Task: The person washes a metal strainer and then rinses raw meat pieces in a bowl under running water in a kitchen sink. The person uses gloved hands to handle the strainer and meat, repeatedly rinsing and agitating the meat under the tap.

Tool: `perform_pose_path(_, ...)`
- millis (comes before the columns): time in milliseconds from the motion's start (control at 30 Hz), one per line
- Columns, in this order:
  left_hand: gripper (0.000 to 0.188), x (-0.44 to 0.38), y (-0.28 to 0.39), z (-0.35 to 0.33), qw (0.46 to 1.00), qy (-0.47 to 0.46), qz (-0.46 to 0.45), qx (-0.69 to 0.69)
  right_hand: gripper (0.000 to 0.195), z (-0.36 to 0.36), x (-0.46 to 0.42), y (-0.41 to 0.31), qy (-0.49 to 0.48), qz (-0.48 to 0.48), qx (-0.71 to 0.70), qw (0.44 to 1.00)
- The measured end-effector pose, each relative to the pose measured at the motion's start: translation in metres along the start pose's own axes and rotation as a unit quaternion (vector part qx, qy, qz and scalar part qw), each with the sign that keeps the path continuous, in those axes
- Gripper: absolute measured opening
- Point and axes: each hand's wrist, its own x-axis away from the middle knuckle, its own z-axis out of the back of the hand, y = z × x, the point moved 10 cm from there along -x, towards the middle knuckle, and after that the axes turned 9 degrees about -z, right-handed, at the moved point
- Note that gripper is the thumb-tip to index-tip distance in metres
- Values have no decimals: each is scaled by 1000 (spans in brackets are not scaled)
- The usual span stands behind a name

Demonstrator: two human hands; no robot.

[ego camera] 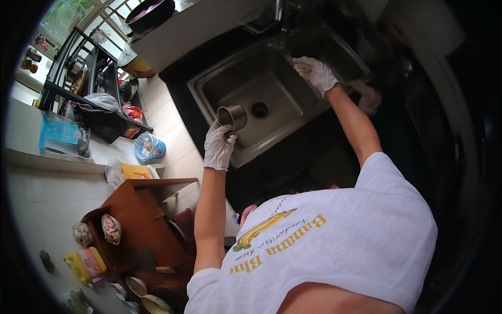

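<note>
My left hand [220,147], in a thin white glove, grips a perforated metal strainer cup [236,117] near its base. The cup is tilted over the left side of the large basin [251,135] of a stainless-steel double sink. Beside the cup lies the round drain opening [259,110]. My right hand [315,74], gloved alike, is over the divider between the large basin and the smaller basin [337,51]. Its fingers are extended and nothing shows in them; whether it touches the divider is unclear.
A faucet [280,11] rises behind the sink, and a pale cloth-like thing [366,98] lies by its right edge. Left stand a black rack [78,86] with kitchenware, a blue bag-lined bin [151,147] and a brown wooden cabinet [145,219] bearing a bowl of food [111,229].
</note>
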Motion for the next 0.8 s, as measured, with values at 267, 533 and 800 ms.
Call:
perform_pose_path(267,33,-93,-71,-85,991,108,-39,-62,42,95,-174,-125,103,51,225,968)
perform_pose_path(533,34,-123,-77,-102,974,149,-74,-153,31,69,-258,-134,85,147,575,801)
perform_pose_path(800,27,-151,-76,-103,939,196,-102,-263,30,57,-270,-132,93,182,713,671)
